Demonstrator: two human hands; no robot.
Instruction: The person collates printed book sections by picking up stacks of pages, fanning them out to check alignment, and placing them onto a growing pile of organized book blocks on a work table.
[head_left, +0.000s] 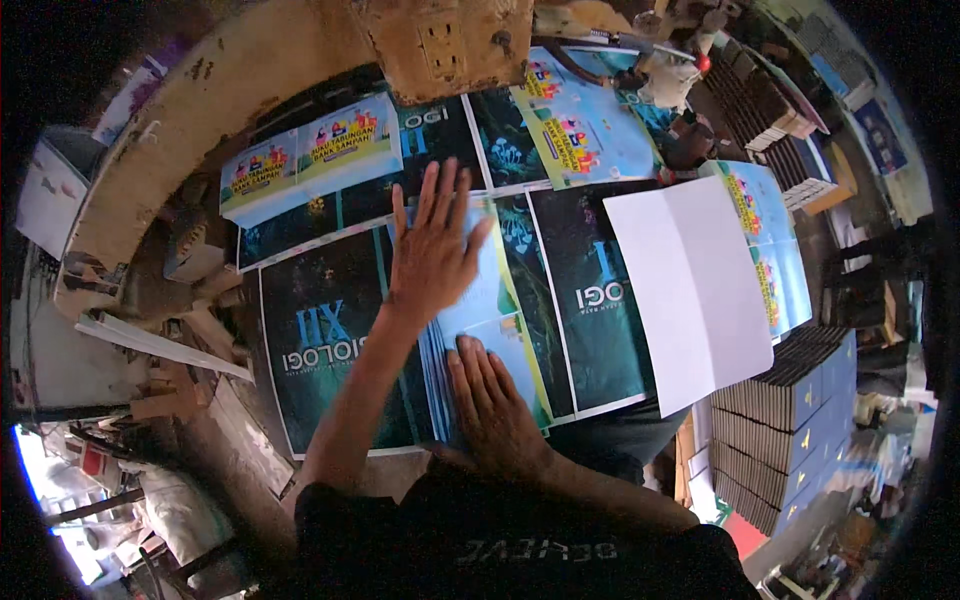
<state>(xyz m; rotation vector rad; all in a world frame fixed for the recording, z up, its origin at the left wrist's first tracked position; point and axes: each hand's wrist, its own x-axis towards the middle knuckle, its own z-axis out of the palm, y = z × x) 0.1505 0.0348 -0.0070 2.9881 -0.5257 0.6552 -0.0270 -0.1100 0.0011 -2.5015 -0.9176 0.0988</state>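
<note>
A pile of light blue folded booklets [502,342] with yellow-green edges lies in the middle of the worktop. My left hand [436,245] rests flat on its far part, fingers spread and pointing away from me. Nearer to me, my right hand [492,402] also presses flat on the pile, fingers stretched out and fairly close together. Neither hand grips anything. Dark teal printed cover sheets [330,345] spread beneath the pile. A blank white folded sheet [690,290] lies to the right, partly over blue printed covers [782,285].
Neat stacks of small booklets [345,165] stand at the far left of the worktop. More loose blue covers [600,135] lie at the far right. A worn beige metal machine frame [450,50] rises behind. Tall stacks of bound books [785,425] stand at the right.
</note>
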